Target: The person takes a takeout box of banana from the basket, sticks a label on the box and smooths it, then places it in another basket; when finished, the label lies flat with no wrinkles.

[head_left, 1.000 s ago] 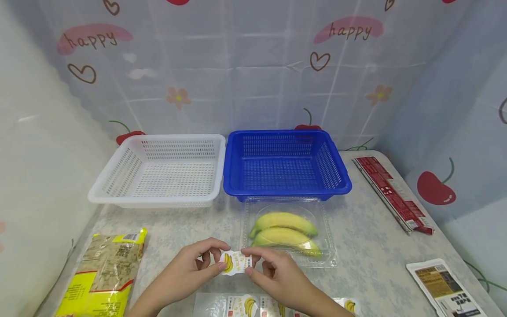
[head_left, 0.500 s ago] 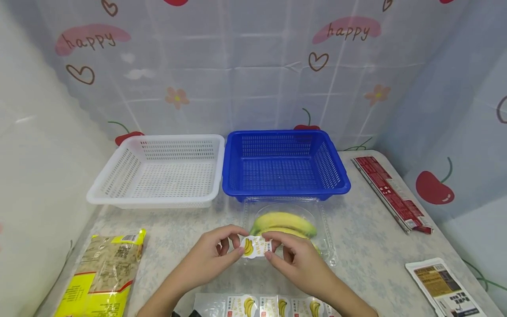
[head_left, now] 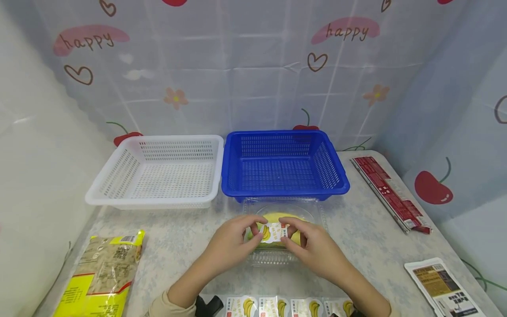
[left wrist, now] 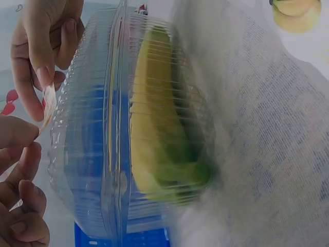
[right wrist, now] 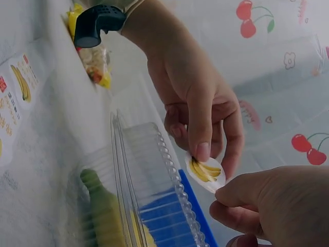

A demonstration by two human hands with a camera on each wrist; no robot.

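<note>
Banana sticker point(head_left: 272, 232), pinched by the fingers of the left hand point(head_left: 231, 244) and right hand point(head_left: 317, 247), hovers over the clear banana clamshell point(head_left: 277, 257), at 6 o'clock of the blue basket point(head_left: 283, 164)

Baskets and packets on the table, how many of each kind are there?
Baskets: 2, white basket and blue basket.
Clear banana box: 1.
Flat packets: 3, yellow packet, red packet, white packet.
Total: 6.

Makeshift home tabletop, cherry-print plastic sheeting point(head_left: 253, 79), sorting baskets point(head_left: 158, 169), snack packets point(head_left: 101, 275)
</note>
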